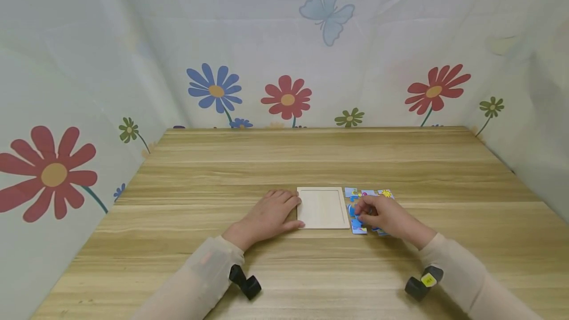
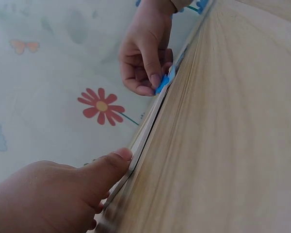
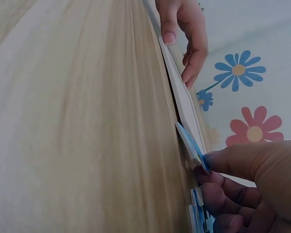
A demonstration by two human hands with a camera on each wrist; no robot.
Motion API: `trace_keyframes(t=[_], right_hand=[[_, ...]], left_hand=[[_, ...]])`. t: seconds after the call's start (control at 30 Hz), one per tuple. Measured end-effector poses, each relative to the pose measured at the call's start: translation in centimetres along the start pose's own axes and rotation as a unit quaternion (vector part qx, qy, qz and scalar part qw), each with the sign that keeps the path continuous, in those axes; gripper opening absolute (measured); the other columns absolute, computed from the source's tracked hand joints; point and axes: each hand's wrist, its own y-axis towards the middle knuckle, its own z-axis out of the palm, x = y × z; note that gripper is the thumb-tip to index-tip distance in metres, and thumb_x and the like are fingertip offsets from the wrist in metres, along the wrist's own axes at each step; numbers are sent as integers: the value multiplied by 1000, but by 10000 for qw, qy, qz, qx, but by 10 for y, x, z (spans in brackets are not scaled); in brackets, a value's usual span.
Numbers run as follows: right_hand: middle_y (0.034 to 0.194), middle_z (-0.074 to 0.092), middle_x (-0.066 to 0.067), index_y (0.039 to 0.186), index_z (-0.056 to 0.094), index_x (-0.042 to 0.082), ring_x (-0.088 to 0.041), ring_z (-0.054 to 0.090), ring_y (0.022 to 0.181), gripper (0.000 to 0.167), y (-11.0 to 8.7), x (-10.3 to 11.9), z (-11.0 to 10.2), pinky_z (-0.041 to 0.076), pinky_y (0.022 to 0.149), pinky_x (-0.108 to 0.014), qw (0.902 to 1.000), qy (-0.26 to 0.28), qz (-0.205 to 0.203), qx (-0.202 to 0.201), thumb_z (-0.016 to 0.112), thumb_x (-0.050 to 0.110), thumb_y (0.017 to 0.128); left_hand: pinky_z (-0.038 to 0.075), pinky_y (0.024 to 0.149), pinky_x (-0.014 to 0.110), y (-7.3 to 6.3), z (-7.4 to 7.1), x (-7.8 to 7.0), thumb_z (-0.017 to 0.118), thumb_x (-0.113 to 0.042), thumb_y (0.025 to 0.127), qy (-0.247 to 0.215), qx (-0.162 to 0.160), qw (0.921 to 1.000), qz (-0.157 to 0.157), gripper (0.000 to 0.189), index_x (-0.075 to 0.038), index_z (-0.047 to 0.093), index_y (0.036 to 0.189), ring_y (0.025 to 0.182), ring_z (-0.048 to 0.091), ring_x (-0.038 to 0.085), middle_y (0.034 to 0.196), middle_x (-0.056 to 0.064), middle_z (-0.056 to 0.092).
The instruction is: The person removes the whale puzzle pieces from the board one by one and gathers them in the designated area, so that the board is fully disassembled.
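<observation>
A shallow square wooden puzzle tray (image 1: 321,209) with a raised rim lies on the table, its inside bare. My left hand (image 1: 271,214) rests at the tray's left side, thumb near the front corner and fingers along the left edge. Just off the tray's right edge, my right hand (image 1: 384,215) pinches a blue jigsaw piece (image 2: 162,83) between thumb and fingers. Several printed jigsaw pieces, among them one with a yellow sun (image 1: 386,193) and one at the front (image 1: 359,230), lie around and partly under that hand. The hand hides some of them.
The wood-grain table (image 1: 222,162) stretches out on every side of the tray. A white curtain (image 1: 249,28) printed with flowers hangs behind and beside it. Each wrist wears a small black camera (image 1: 245,283).
</observation>
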Motion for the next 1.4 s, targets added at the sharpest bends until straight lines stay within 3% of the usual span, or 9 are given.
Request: trace_keyframes(t=[0.47, 0.93, 1.2, 1.4], right_hand=[[78, 60, 3, 89, 64, 10, -2, 46, 62, 6, -1, 0, 3, 43, 58, -18, 9988, -441, 73, -220, 65, 5, 87], [83, 63, 1, 93, 65, 9, -5, 51, 65, 3, 1, 2, -3, 46, 59, -19, 9991, -332, 173, -193, 64, 9, 90], [88, 64, -3, 97, 66, 8, -9, 49, 66, 10, 4, 5, -9, 44, 56, -21, 9992, -32, 339, -225, 62, 16, 94], [92, 65, -6, 101, 65, 5, -11, 51, 74, 15, 8, 5, -16, 45, 62, -21, 9989, -31, 279, -372, 58, 17, 96]], left_hand=[[39, 108, 43, 0, 1, 0, 57, -54, 90, 78, -17, 10000, 9, 58, -9, 57, 127, 123, 53, 26, 128, 7, 60], [39, 108, 43, 1, 3, -1, 56, -54, 91, 185, -19, 9998, 6, 58, -9, 56, 128, 126, 51, 25, 132, 8, 57], [40, 107, 43, 0, 4, -3, 57, -54, 91, 177, 29, 9998, 4, 57, -11, 56, 128, 126, 51, 26, 133, 8, 56], [39, 108, 43, 1, 1, -4, 56, -54, 91, 134, 97, 9999, -29, 59, -11, 55, 131, 127, 50, 26, 135, 9, 54]])
